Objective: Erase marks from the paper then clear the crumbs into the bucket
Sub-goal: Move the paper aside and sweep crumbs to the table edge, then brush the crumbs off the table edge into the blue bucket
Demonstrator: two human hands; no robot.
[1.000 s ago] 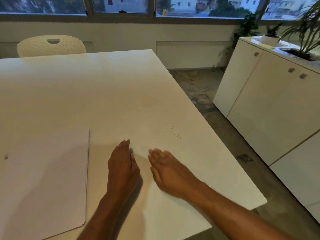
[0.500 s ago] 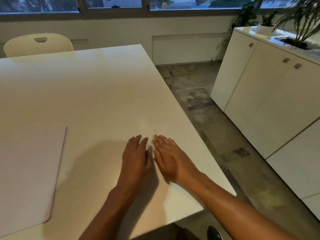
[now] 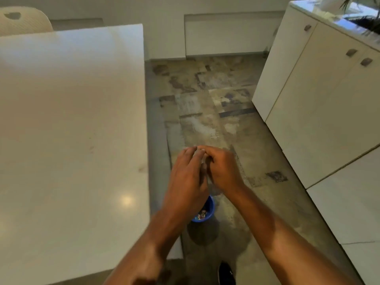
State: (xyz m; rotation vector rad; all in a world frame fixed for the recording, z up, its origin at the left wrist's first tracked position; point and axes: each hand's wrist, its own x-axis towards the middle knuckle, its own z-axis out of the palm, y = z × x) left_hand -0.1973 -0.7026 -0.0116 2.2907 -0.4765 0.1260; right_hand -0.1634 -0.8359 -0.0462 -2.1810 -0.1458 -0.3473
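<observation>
Both hands are together past the desk (image 3: 82, 120) edge, left hand (image 3: 188, 177) pressed vs right hand (image 3: 223, 167), prob. rubbing crumbs off. They're right over the blue bucket (image 3: 205, 212) on the floor so bits drop in. Can't tell if they hold anything. Paper isn't in view.

Single view only, from a wide-angle camera worn on the head, facing forward and steeply down. It stands close above the right edge of the desk (image 3: 72, 120), which fills the frame from 7 to 11 o'clock. Bare floor (image 3: 205, 112) runs from centre toward 12 o'clock. White cabinets (image 3: 320, 112) occupy 1 to 4 o'clock; a chair back (image 3: 22, 21) shows at 11 o'clock. Both forearms enter from 6 o'clock, very near the lens. No second view shares the scene.
</observation>
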